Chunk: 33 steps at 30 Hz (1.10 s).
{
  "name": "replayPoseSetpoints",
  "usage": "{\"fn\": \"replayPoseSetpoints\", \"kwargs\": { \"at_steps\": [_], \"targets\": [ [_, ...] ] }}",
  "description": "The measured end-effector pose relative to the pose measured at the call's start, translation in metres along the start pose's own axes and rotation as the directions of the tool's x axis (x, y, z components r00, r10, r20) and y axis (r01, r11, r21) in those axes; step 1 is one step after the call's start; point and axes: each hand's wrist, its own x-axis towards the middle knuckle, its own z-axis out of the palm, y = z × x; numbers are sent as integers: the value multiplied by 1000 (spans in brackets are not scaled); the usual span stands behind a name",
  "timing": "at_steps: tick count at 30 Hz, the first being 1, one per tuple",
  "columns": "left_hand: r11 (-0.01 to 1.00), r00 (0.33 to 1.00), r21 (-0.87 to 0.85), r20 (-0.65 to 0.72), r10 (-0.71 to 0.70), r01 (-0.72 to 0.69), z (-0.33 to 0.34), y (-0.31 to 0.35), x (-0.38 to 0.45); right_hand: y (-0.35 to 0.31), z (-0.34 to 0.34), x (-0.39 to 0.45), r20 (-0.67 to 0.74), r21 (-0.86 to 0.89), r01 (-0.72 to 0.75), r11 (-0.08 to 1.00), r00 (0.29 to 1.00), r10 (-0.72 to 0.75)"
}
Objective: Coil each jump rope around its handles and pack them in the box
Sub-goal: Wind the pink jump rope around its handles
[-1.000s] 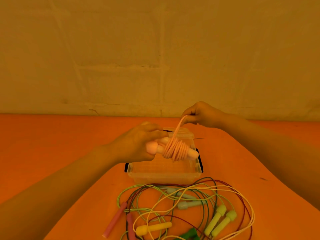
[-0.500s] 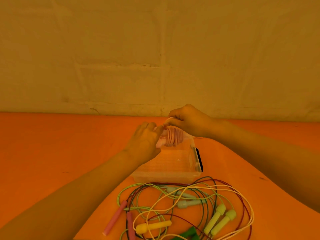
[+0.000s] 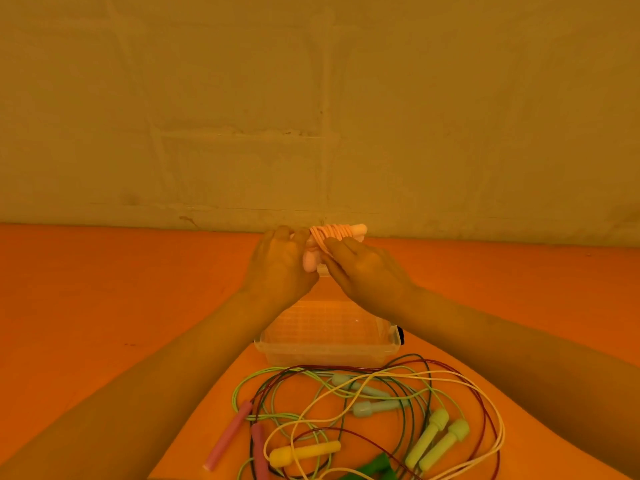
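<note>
A pale pink jump rope (image 3: 337,233), its cord coiled round both handles, is held up beyond the far end of the clear plastic box (image 3: 325,348). My left hand (image 3: 280,261) grips the handles' left ends. My right hand (image 3: 363,268) holds the coil from the right, fingers on the wound cord. The box stands open on the orange table, and I see nothing inside it. In front of it lies a tangle of loose ropes (image 3: 367,420).
The tangle holds pink handles (image 3: 230,431), a yellow handle (image 3: 304,452), light green handles (image 3: 438,441), pale blue handles (image 3: 374,407) and a dark green piece (image 3: 374,471). A black latch (image 3: 401,336) sits on the box's right side. A plain wall rises behind the table.
Both hands carried the pink bundle up and away past the box's far end. My right hand dropped from the raised cord end onto the coil.
</note>
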Motion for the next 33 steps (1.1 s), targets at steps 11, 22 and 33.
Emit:
{"fn": "replayPoseSetpoints", "kwargs": {
  "at_steps": [11,22,33],
  "targets": [
    [979,998,-197,-25,-55,48,-2,6,-12,-11,22,-36,-206,-172,-52,984,978,16],
    [927,987,-344,-4,-161,149,10,13,-26,-31,24,-50,59,205,-509,836,859,508],
    [885,986,-444,-15,-163,140,26,13,-35,-20,25,-63,160,617,-478,626,854,495]
  ]
}}
